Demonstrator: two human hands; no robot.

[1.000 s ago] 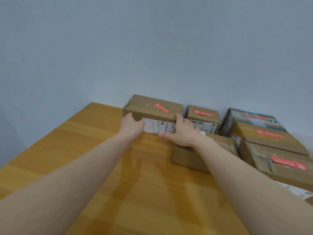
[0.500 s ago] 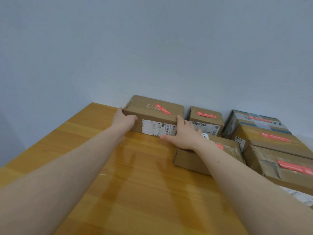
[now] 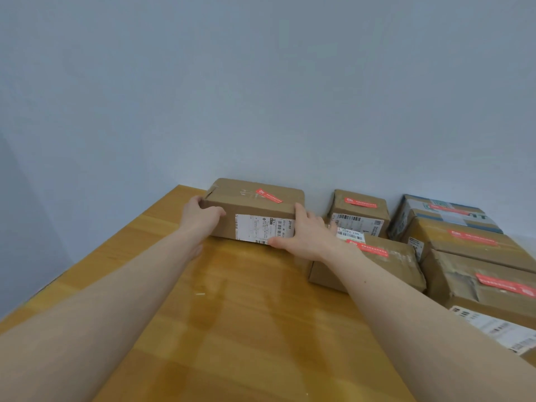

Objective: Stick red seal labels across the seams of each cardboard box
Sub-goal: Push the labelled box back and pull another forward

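Sealed box (image 3: 255, 210) at far desk (image 3: 232, 329) edge by wall, long axis left–right; left hand (image 3: 200, 216) curled round left end, right hand (image 3: 307, 236) spread against right end, thumb along front base; both hands equally near

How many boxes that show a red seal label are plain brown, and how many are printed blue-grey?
Plain brown boxes: 5
Blue-grey printed box: 1
Total: 6
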